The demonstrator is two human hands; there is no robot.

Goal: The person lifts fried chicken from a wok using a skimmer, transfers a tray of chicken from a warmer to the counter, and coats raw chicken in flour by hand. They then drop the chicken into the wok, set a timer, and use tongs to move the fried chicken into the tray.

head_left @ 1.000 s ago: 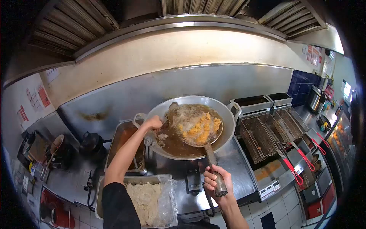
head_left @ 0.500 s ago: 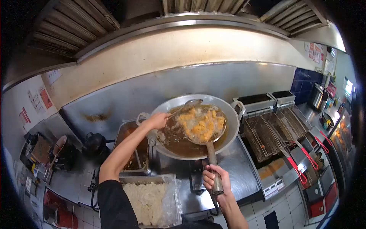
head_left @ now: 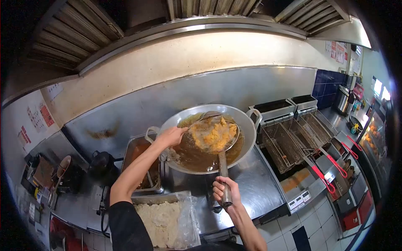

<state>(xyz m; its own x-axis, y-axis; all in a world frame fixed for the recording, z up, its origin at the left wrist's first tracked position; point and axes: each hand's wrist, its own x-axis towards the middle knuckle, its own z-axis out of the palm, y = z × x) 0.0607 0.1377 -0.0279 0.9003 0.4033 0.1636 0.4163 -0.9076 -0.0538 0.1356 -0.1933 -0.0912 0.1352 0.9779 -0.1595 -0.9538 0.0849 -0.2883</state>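
A wide grey metal wok (head_left: 249, 136) of brown oil sits at the middle of the head view. My right hand (head_left: 226, 190) is closed round the thick handle of a strainer (head_left: 223, 164), whose round bowl is over the oil. Golden fried pieces (head_left: 214, 134) are heaped in that bowl, with bubbling around them. My left hand (head_left: 172, 136) reaches over the wok's left rim, fingers wrapped round the thin handle of a ladle (head_left: 210, 114). The ladle's head lies at the far side of the fried pieces, against the strainer's edge.
A tray of pale batter-like mix (head_left: 159, 224) with plastic film stands in front. Left of the wok is a deep metal pan (head_left: 130, 161) of brownish contents. Fryer baskets (head_left: 281, 144) with red handles (head_left: 336, 165) are at the right. A black pot (head_left: 102, 167) stands farther left.
The strainer with the fried pieces and my right hand have shifted slightly left and up in the view. The ladle's head has moved a little left. The whole view has shifted slightly.
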